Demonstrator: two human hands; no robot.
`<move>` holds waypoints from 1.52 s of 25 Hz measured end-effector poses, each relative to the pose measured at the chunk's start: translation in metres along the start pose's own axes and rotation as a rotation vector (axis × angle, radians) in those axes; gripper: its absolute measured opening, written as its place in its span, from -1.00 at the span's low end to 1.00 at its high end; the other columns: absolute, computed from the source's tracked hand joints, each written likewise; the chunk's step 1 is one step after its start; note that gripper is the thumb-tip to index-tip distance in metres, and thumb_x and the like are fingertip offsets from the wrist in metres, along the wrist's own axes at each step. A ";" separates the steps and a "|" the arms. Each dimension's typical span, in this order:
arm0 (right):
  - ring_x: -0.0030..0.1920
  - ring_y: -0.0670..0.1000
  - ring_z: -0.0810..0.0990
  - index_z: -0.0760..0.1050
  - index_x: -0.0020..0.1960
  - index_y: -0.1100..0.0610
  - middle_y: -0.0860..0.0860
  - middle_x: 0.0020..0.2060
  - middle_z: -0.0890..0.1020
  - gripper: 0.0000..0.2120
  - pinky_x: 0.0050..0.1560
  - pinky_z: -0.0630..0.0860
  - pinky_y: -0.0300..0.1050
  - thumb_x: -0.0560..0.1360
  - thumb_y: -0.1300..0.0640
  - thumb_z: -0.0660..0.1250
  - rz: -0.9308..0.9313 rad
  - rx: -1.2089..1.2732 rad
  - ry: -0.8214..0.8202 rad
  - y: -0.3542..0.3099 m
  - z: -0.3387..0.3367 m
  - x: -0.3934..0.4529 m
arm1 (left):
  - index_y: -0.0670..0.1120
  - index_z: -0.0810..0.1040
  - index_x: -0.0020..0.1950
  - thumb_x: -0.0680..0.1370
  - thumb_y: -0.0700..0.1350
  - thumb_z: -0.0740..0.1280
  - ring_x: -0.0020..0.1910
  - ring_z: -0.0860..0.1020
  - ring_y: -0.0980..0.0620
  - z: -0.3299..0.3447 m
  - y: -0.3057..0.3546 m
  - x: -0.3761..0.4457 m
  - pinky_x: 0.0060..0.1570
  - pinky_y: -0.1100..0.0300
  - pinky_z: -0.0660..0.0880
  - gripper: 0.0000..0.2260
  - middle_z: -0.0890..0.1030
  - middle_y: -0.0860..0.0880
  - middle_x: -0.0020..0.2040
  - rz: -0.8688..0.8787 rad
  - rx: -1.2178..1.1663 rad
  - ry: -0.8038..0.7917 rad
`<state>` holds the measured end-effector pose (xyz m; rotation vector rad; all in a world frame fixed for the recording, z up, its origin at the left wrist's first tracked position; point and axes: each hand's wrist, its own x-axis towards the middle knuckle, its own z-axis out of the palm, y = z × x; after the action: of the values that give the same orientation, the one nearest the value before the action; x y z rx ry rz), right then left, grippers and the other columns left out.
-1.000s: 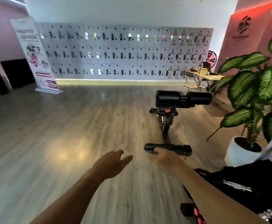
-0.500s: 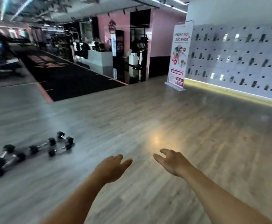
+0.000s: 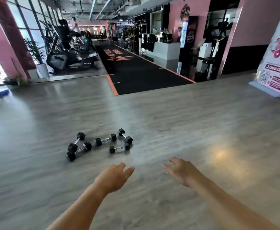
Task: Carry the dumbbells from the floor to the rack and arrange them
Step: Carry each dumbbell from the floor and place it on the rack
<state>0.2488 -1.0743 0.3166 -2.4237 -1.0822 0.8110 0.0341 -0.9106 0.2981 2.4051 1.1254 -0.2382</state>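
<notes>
Grey wood-look floor [image 3: 185, 130] stretches ahead of me, and the dumbbells [image 3: 101, 143] lie on it in a loose cluster, ahead and a little to my left, well apart from both hands. My left hand [image 3: 113, 177] and right hand [image 3: 180, 171] are stretched forward, fingers loose and spread, holding nothing.

I judge the step in hand to be the approach for a pickup. To do it well I should close in until the cluster is just beneath me, bend at the knees, and wrap each palm around a chrome handle at its middle, so the black hex heads balance either side of the grip. The near small one [image 3: 119, 148] is the easiest first take.

Five lie there, as far as I can tell. The near small one and the middle one [image 3: 105, 140] run roughly left to right. The far-right one [image 3: 124, 136] slants from far-left to near-right. The two on the left [image 3: 78, 147] slant from near-left to far-right and sit touching or almost so. No rack is in sight.
</notes>
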 end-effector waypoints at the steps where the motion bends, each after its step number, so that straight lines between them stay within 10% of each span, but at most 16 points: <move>1: 0.50 0.12 0.41 0.31 0.59 0.07 0.07 0.56 0.37 -0.28 0.45 0.36 0.03 0.59 -0.35 0.17 -0.014 -0.014 -0.011 -0.015 -0.002 0.030 | -0.05 0.45 0.38 0.69 0.24 0.04 0.37 0.45 -0.17 -0.014 -0.009 0.022 0.29 -0.04 0.38 -0.53 0.52 -0.16 0.37 -0.026 -0.006 0.006; 17: 0.52 0.10 0.38 0.29 0.60 0.03 0.04 0.55 0.39 -0.30 0.44 0.34 -0.05 0.59 -0.32 0.23 -0.008 -0.098 -0.106 -0.239 0.009 0.453 | -0.07 0.50 0.27 0.60 0.30 0.07 0.23 0.55 -0.18 -0.191 -0.212 0.400 0.22 -0.05 0.49 -0.48 0.60 -0.11 0.20 -0.141 -0.130 0.033; 23: 0.48 0.14 0.43 0.37 0.55 0.08 0.09 0.50 0.46 -0.36 0.37 0.39 -0.07 0.61 -0.27 0.24 0.017 -0.074 -0.139 -0.273 0.006 0.598 | -0.06 0.36 0.48 0.69 -0.22 0.11 0.22 0.56 -0.27 -0.228 -0.235 0.541 0.12 -0.08 0.51 -0.64 0.49 -0.17 0.27 -0.128 -0.145 -0.013; 26: 0.34 0.18 0.54 0.47 0.42 0.17 0.15 0.35 0.58 -0.45 0.31 0.46 0.01 0.63 -0.21 0.24 0.002 -0.060 -0.194 -0.281 0.013 0.686 | -0.08 0.47 0.35 0.72 0.01 0.08 0.18 0.58 -0.23 -0.237 -0.245 0.623 0.14 -0.05 0.54 -0.69 0.56 -0.10 0.10 -0.140 -0.113 -0.005; 32: 0.26 0.18 0.57 0.43 0.45 0.07 0.10 0.27 0.62 -0.44 0.24 0.52 0.01 0.58 -0.23 0.24 0.032 -0.065 -0.309 -0.269 0.059 0.855 | -0.10 0.49 0.24 0.66 0.23 0.10 0.13 0.59 -0.18 -0.208 -0.289 0.783 0.13 0.01 0.53 -0.56 0.39 0.06 -0.24 -0.320 -0.171 -0.065; 38: 0.43 0.14 0.46 0.27 0.59 -0.02 0.06 0.48 0.46 -0.30 0.37 0.44 0.04 0.53 -0.28 0.27 0.092 -0.084 -0.406 -0.206 0.181 0.995 | -0.06 0.49 0.29 0.64 -0.23 0.20 0.06 0.65 -0.17 -0.079 -0.372 0.913 -0.03 -0.03 0.61 -0.75 0.55 -0.08 0.12 -0.337 -0.192 -0.213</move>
<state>0.5584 -0.1664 -0.0650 -2.4536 -1.1696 1.3576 0.3396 -0.0475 -0.0749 1.9643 1.3783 -0.4616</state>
